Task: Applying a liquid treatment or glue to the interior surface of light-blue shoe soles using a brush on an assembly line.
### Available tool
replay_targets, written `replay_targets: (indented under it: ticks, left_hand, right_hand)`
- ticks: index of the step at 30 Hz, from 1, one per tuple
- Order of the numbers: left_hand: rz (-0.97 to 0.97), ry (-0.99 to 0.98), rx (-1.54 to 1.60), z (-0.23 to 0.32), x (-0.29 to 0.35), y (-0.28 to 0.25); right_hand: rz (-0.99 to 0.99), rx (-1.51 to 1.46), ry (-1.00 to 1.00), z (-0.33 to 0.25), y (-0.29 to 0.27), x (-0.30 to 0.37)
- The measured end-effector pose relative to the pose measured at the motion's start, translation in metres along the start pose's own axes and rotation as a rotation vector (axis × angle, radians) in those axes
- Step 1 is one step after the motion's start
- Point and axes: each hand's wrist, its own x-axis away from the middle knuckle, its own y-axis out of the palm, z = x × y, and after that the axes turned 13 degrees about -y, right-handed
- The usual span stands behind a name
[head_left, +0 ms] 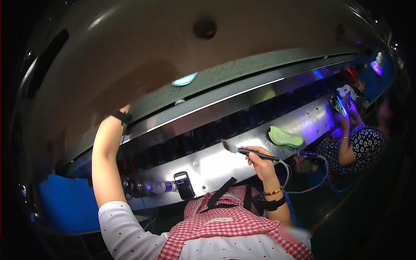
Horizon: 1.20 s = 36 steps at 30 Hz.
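My right hand [263, 168] is closed around the dark handle of a brush [244, 151], its brown bristles pointing left above the bright metal ledge. Just beyond that hand lies a lime-green shoe sole [284, 138] on the ledge. My left arm [107, 151] reaches up and forward, a black band on its wrist. The dark hood in front hides my left hand, so whatever it touches is out of sight. A pale turquoise piece [185, 79] shows on the greenish belt, partly covered by the hood's edge.
The big hood [242, 32] spans the front. Along the metal ledge [225, 167] are a phone [184, 185] and plastic bottles [157, 187]. Blue bins [65, 199] stand at left. Another person [353, 149] works at right under violet light, near a cable [318, 188].
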Motion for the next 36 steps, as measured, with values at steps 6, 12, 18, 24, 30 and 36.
replay_targets:
  ticks: [6,12,18,24,30,36]
  left_hand:
    - [-0.102,0.069,-0.064,0.056,0.072,-0.066]
    - [0.34,-0.107,1.142,0.046,0.206,-0.076]
    - [-0.629,-0.509,1.941,0.048,0.288,-0.046]
    - [-0.997,-0.419,2.555,0.082,0.359,-0.033]
    - [-0.931,-0.605,2.515,0.131,0.374,-0.003]
    - [-1.021,-0.481,2.568,0.145,0.391,0.009]
  right_hand:
    - [-0.078,0.021,-0.094,-0.012,0.012,0.006]
    - [-0.117,-0.026,-0.162,-0.026,0.033,0.001]
    - [-0.216,-0.14,-0.12,-0.046,0.074,-0.004]
    - [-0.345,-0.084,0.029,-0.035,0.09,0.01]
    - [-0.387,0.067,0.134,-0.018,0.079,0.009]
    - [-0.411,0.314,-0.019,-0.006,0.081,-0.001]
